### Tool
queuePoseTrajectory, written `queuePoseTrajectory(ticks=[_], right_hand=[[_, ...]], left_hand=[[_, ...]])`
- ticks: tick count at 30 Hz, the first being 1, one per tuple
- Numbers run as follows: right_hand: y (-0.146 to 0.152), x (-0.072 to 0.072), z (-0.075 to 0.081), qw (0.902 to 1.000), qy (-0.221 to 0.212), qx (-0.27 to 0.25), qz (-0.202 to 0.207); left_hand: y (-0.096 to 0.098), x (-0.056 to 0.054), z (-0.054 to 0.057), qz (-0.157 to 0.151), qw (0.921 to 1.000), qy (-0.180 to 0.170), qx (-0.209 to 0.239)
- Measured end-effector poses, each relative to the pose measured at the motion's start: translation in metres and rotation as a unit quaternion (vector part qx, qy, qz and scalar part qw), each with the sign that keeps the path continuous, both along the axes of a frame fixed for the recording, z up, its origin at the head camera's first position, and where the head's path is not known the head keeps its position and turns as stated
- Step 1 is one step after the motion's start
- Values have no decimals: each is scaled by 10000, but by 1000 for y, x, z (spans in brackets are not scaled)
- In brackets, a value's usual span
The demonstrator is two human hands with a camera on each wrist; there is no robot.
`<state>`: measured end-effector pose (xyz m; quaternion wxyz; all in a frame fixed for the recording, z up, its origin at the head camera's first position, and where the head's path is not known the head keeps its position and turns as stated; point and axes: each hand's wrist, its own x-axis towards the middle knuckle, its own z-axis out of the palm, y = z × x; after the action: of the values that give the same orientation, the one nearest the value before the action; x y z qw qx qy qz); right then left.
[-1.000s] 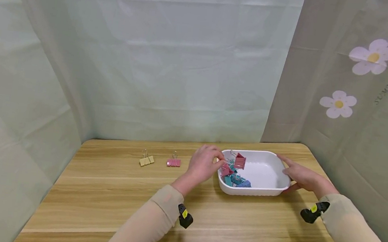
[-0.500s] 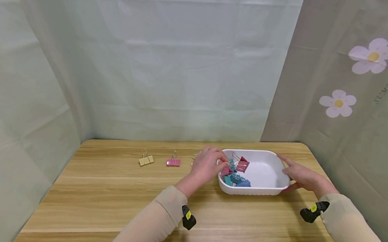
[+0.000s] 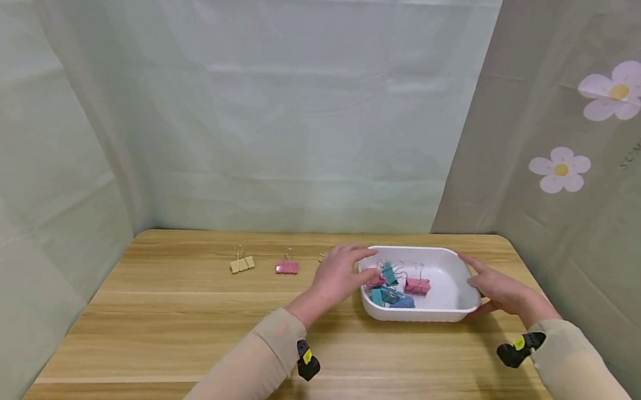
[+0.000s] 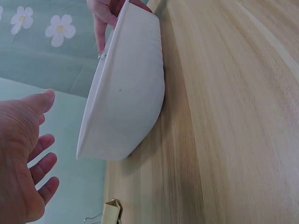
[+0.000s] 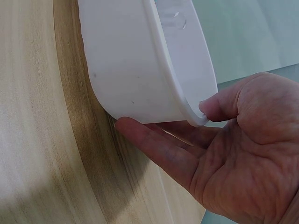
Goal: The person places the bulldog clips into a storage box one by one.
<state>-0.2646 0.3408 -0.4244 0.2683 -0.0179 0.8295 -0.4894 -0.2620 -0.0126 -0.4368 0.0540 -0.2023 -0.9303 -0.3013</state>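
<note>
Over the left end of a white plastic tray (image 3: pixel 444 318), my left hand (image 3: pixel 340 274) hovers with fingers spread; the left wrist view shows nothing between its thumb and fingers. My right hand (image 5: pixel 247 154) holds the tray's right end, thumb over the rim and fingers against the outer wall. Inside lie several binder clips: a pink clip (image 3: pixel 418 287) near the middle, a teal clip (image 3: pixel 389 274) beside it, and a blue clip (image 3: pixel 404 302) at the front. Another pink clip (image 3: pixel 372 278) sits under my left fingertips, partly hidden.
On the wooden table (image 3: pixel 206 346), left of the tray, lie a yellow binder clip (image 3: pixel 242 264) and a pink binder clip (image 3: pixel 287 267). Another yellow clip (image 4: pixel 111 212) is mostly hidden behind my left hand in the head view. Fabric curtains (image 3: pixel 306 125) stand behind and at both sides.
The pink clip near the tray's middle has dropped from beside the left fingers and shifted right, now lying flat. The left fingers have spread apart. The right hand has stayed on the tray.
</note>
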Motion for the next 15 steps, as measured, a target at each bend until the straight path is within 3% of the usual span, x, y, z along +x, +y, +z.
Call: queuePoseTrajectory(ticks=[15], right_hand=[[-1, 0, -2, 10000, 8, 45, -66]], left_hand=[[-7, 2, 3, -82, 9999, 7, 78]])
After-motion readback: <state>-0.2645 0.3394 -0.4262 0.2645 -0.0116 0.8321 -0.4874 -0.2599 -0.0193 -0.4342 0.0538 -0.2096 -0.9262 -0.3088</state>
